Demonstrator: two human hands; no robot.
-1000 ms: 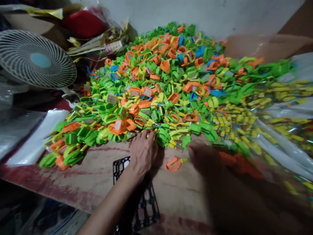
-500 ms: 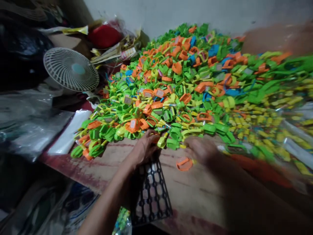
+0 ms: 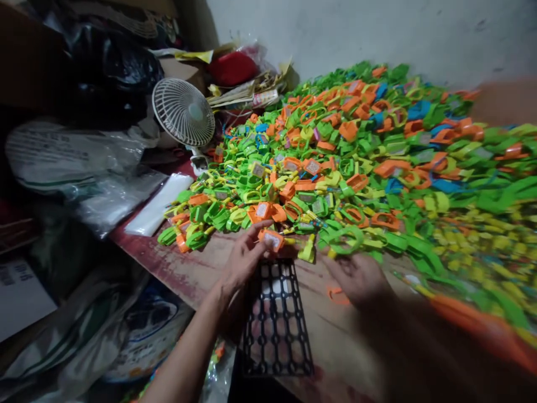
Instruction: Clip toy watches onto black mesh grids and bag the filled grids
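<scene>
A big heap of small plastic toy pieces in green, orange, yellow and blue covers the worn wooden table. My left hand is at the heap's near edge, its fingers pinched on an orange piece with a pale label. Just below it a black plastic grid tray lies flat on the table. My right hand is blurred, palm up, close to the heap's edge; an orange piece lies by it. Whether that hand holds anything is unclear.
A small white table fan stands at the back left beside papers and a red object. Clear plastic bags and sacks lie left of the table. Yellow packed strips lie at the right.
The camera has swung left. My left hand has lifted an orange labelled piece out of the heap's edge. My right hand has drawn back from the heap and turned palm up.
</scene>
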